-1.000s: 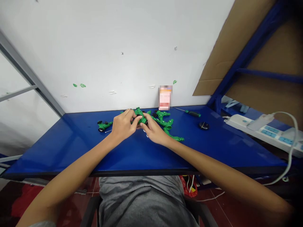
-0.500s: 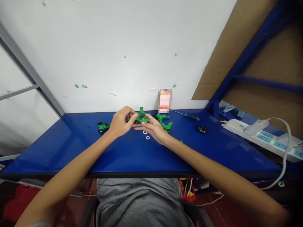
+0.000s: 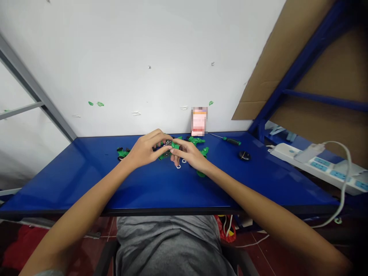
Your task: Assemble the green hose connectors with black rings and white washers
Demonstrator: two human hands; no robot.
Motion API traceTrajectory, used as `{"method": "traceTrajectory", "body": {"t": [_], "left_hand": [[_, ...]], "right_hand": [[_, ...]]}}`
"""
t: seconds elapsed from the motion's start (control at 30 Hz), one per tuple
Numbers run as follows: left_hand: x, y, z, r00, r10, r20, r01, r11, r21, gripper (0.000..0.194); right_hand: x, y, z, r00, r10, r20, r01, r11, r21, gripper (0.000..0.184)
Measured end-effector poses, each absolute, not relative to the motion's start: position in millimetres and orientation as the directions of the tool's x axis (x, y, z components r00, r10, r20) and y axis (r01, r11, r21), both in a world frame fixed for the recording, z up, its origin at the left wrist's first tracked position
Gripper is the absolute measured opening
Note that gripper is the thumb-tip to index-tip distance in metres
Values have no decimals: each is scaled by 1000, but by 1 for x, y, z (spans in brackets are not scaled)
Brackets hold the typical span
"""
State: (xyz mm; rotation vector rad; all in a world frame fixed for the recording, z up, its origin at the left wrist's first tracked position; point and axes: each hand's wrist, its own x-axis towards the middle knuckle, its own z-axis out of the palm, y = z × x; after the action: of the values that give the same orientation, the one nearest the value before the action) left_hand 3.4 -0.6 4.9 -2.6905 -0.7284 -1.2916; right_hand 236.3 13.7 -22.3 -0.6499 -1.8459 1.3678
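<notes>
A green plastic hose splitter (image 3: 175, 146) with black parts is held between my two hands above the blue table. My left hand (image 3: 146, 150) closes thumb and fingers on its left side. On the other side, my right hand (image 3: 190, 154) grips the green body between thumb and fingers. Fingers cover much of the splitter, so its lower part is partly hidden. Just below my right fingertips lie two white rings (image 3: 184, 161) on the table. More green splitters, one at the back (image 3: 196, 140) and one beside my right hand (image 3: 205, 151), lie close by.
Left of my hands lies another green splitter (image 3: 122, 154). A screwdriver (image 3: 231, 141) and a round black object (image 3: 244, 155) are on the right. A blurred pinkish box (image 3: 199, 122) stands against the wall. A white power strip (image 3: 319, 165) runs along the right edge.
The splitter has been turned in my hands, and its upright green end no longer points up. My right fingers now curl down around it, and my left hand has shifted slightly right.
</notes>
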Motion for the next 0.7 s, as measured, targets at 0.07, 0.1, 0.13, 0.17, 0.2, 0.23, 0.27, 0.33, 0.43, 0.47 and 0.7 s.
{"method": "traceTrajectory", "body": {"t": [0.07,0.1,0.13,0.17,0.2,0.23,0.27,0.33,0.43,0.47,0.7], "left_hand": [[2,2,4,541,361,760,438,-892,112,22],[2,4,4,542,347,765,424,-899,107,22],[2,5,3,542,336,771,407,-907,108,22],[2,6,2,541,325,776,388,-915,112,22],[1,7,2,544,318,776,370,-922,117,22],[1,7,2,557,315,768,356,-927,122,23],[0,7,2,577,316,753,347,-930,125,23],[-2,6,3,626,314,714,334,-935,118,24],[-2,3,7,682,286,673,304,-948,96,30],[-2,2,8,694,277,665,289,-953,95,32],[0,-1,13,753,256,606,213,-967,143,40]], "right_hand": [[244,17,-19,-579,776,251,63,349,-935,39],[247,19,-18,-595,765,246,81,362,-929,37],[250,21,-17,-615,748,248,83,374,-924,35],[252,22,-16,-639,728,249,75,381,-922,34],[253,24,-16,-663,706,250,64,386,-920,34],[255,26,-16,-683,688,245,58,386,-921,35],[255,27,-16,-700,675,235,58,382,-922,36],[257,30,-17,-724,658,207,67,365,-928,39],[258,33,-20,-753,631,190,43,334,-941,42],[259,34,-21,-764,618,187,28,322,-946,42],[264,41,-24,-849,515,119,41,288,-957,37]]}}
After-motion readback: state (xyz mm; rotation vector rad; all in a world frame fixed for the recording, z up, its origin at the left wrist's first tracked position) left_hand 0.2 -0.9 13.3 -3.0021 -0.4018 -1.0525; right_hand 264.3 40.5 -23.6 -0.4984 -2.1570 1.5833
